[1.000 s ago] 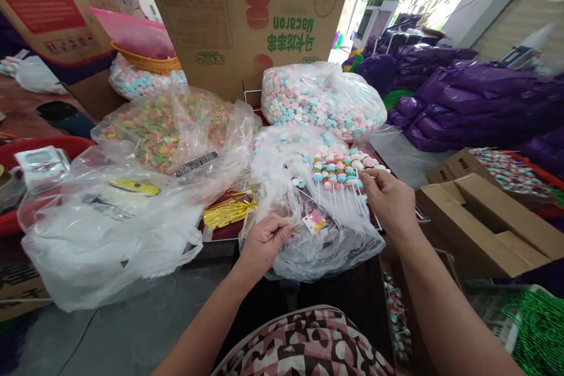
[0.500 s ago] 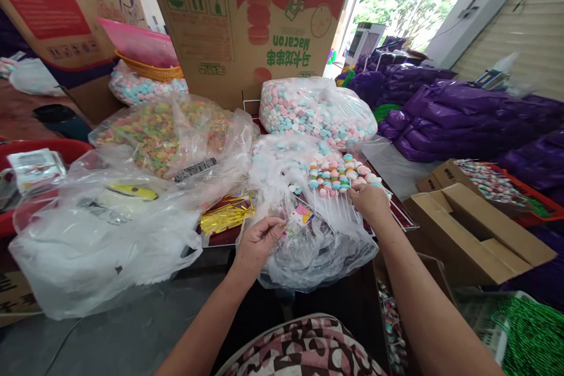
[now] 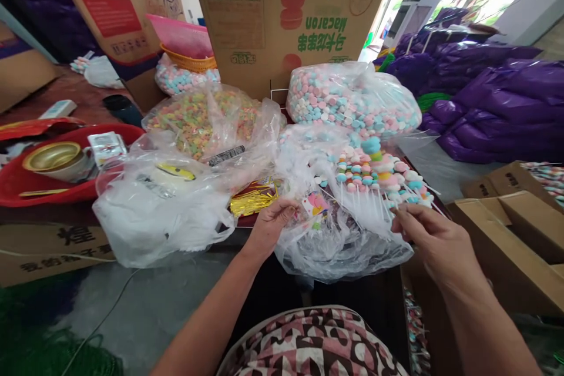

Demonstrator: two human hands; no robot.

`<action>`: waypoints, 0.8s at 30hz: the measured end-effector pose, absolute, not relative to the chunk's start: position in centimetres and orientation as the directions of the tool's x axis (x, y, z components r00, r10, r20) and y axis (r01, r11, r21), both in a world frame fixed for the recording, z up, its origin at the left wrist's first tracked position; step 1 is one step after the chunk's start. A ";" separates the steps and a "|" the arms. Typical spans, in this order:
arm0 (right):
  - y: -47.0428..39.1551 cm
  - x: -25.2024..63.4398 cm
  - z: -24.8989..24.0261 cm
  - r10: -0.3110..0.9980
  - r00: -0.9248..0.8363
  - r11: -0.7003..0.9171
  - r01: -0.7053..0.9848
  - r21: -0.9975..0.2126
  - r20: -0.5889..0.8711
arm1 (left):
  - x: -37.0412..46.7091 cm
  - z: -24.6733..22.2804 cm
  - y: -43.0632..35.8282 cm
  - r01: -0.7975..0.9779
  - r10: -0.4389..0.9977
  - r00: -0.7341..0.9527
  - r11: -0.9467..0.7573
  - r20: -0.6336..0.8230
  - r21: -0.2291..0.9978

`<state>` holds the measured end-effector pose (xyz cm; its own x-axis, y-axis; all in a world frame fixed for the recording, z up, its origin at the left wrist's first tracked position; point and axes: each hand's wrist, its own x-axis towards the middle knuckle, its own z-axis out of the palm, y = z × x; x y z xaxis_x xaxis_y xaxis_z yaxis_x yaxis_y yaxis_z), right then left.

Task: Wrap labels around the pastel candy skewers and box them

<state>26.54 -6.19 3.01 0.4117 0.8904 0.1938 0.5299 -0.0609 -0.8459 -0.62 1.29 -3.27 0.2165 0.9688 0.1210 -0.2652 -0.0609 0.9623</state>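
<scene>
Dark red surface point(image 3: 245, 221), crowded with bags. Nearest, patterned garment point(image 3: 315, 341). Left hand point(image 3: 274, 222): thumb and fingertips pinched together at edge of clear wrappers point(image 3: 316, 204); cannot tell whether one is gripped. Right hand point(image 3: 436, 244): thumb and finger gripping stick of skewer point(image 3: 385, 173), candy end pointing away. More skewers point(image 3: 355, 175) in row just left. Beyond: gummy bag point(image 3: 196, 123) left, marshmallow bag point(image 3: 348, 97) right, carton point(image 3: 251, 17) behind.
</scene>
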 end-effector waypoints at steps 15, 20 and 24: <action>-11.1 28.9 4.4 0.977 0.056 0.109 0.703 -0.703 0.208 | -1.2 -2.1 2.7 -0.080 0.812 0.401 -0.430 0.424 0.899; -11.4 30.0 4.3 0.983 0.044 0.086 0.743 -0.664 0.177 | -1.4 -1.0 3.1 0.042 0.733 0.479 -0.569 0.483 0.821; -11.4 30.0 4.1 0.983 0.051 0.077 0.751 -0.655 0.175 | -1.4 -0.4 3.2 0.138 0.665 0.544 -0.672 0.511 0.728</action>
